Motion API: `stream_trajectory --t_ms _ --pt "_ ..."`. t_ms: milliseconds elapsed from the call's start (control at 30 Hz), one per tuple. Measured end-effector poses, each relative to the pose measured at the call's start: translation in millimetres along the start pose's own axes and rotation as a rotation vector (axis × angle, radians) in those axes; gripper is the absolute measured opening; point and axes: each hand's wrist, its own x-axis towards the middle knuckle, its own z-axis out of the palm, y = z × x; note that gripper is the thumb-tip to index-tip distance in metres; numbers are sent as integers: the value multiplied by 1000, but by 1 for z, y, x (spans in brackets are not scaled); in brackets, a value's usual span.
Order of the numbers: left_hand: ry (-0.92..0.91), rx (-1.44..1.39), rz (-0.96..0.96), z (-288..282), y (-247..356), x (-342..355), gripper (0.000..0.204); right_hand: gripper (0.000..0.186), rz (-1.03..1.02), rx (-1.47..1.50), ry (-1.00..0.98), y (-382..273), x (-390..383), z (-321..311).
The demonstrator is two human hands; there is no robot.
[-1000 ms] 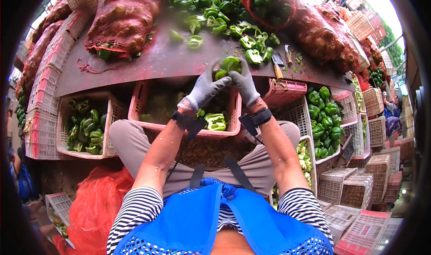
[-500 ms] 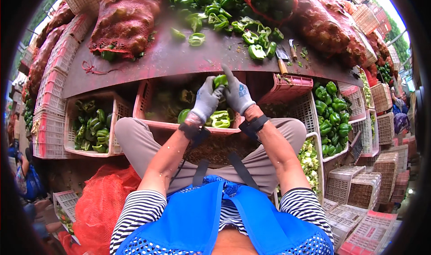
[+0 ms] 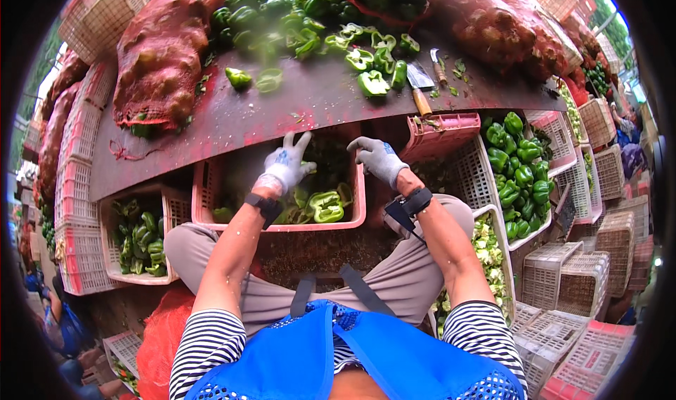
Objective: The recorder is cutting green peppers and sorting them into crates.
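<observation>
My left hand (image 3: 285, 164), in a grey-white glove, is over the pink-rimmed crate (image 3: 282, 227) in front of my knees, its fingers spread open. Cut green bell pepper pieces (image 3: 327, 207) lie in that crate, and a bit of green shows by the left thumb. At the crate's right edge hovers my right hand (image 3: 380, 160), gloved too, with thumb and bent forefinger apart and nothing visible between them. Halved green peppers (image 3: 373, 83) lie on the dark tabletop (image 3: 310, 104) beyond. A cleaver (image 3: 420, 90) and a small knife (image 3: 439, 67) rest beside them.
Crates of green peppers stand left (image 3: 141, 241) and right (image 3: 520, 178). A crate of pale green scraps (image 3: 486, 259) is by my right knee. Red mesh sacks (image 3: 169, 55) flank the table. Stacked crates (image 3: 563, 280) stand at right; red netting (image 3: 165, 336) lies at left.
The green pepper that both hands held together is no longer between them. My hands have moved apart, the left one over the crate and the right one to its right edge. The view has shifted.
</observation>
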Motion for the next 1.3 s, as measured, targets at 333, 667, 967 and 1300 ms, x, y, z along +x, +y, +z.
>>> stream_trajectory --t_ms 333,667,967,1300 --pt "136 -37 250 -28 122 252 63 22 33 612 283 8 12 -56" --pt "-13 -513 170 9 114 279 80 19 117 684 439 29 16 -78" --pt "245 -875 41 52 124 151 57 50 153 348 533 71 40 -47" --pt "126 -1361 -136 6 86 26 44 57 -123 -65 443 -15 -21 -2"
